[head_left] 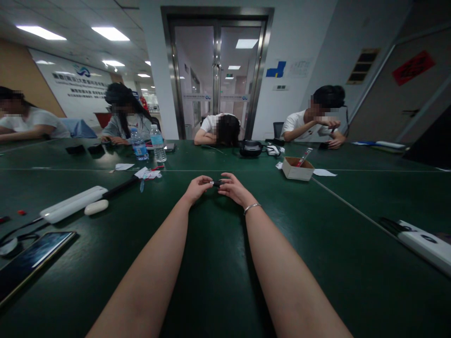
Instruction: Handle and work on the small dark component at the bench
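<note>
Both my forearms reach out over a dark green table (218, 263). My left hand (197, 187) and my right hand (233, 188) meet at the middle of the table, fingers pinched together on a small dark object (216, 183) held between them. What the object is I cannot make out. A thin silver bracelet (251, 207) circles my right wrist.
A small cardboard box (298, 169) with a red pen stands right of my hands. A white power strip (72, 203) and a phone (30, 260) lie at the left, another white strip (424, 244) at the right. Two water bottles (158, 143) and several seated people line the far edge.
</note>
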